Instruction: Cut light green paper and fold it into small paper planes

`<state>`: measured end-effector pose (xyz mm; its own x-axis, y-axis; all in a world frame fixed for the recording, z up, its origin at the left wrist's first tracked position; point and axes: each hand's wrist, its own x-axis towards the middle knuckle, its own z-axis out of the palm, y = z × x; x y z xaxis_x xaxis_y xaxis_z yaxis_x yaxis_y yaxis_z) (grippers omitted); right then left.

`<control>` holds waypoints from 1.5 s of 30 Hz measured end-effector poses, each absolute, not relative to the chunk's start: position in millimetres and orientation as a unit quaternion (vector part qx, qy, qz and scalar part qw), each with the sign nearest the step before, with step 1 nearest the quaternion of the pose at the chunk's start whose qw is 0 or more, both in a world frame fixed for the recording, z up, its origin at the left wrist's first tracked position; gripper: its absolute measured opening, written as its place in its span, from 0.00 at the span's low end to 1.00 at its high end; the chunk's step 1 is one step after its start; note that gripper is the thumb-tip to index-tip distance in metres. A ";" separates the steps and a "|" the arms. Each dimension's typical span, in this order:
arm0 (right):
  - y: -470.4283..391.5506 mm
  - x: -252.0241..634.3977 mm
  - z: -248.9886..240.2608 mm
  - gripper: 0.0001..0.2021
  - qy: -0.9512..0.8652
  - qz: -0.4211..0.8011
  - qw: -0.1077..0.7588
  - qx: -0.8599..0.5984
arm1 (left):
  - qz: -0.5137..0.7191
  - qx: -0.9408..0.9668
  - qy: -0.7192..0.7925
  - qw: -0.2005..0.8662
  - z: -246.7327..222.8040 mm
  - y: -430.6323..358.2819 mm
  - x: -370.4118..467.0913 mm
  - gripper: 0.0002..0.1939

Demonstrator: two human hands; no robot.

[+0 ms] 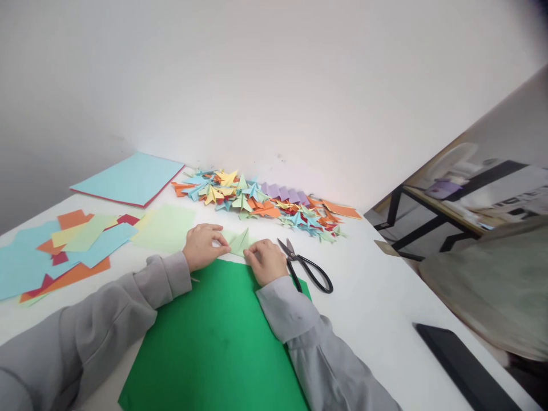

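Observation:
My left hand [204, 246] pinches the left side of a small pale green folded paper [240, 242], thumb and fingers together. At its right edge my right hand [268, 261] is closed on it in the same way. A pointed fold stands up in the middle of the paper, which looks like a small paper plane. Both hands are at the far edge of a large green sheet [218, 337], with grey sleeves over the wrists. Just right of my right hand lie black-handled scissors [314, 273], blades apart and pointing away. A pale green sheet [165, 225] lies behind my left hand.
Along the wall runs a pile of colourful folded paper planes [257, 200]. Loose cut papers [92, 231] overlap at the left, below a stack of light blue sheets [128, 177]. A flat black object [464, 365] rests near the table's right edge. Beyond stands another table [440, 214].

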<state>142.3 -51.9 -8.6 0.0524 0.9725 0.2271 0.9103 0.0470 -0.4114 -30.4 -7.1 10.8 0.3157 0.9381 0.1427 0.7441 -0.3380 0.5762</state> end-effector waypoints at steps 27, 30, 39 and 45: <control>-49.6 128.3 3.7 0.13 -0.681 0.017 0.125 -0.721 | 0.183 0.807 0.538 0.162 9.7 -10.0 -27.7 0.09; -50.4 126.1 7.0 0.14 -0.680 0.011 0.099 -0.727 | 0.173 0.810 0.540 0.147 10.0 -11.5 -26.9 0.09; -50.3 123.3 9.4 0.15 -0.675 0.000 0.078 -0.733 | 0.178 0.821 0.530 0.115 4.6 -10.9 -26.5 0.11; -49.1 122.6 8.7 0.15 -0.672 -0.007 0.080 -0.736 | 0.184 0.823 0.528 0.104 2.7 -11.5 -26.0 0.11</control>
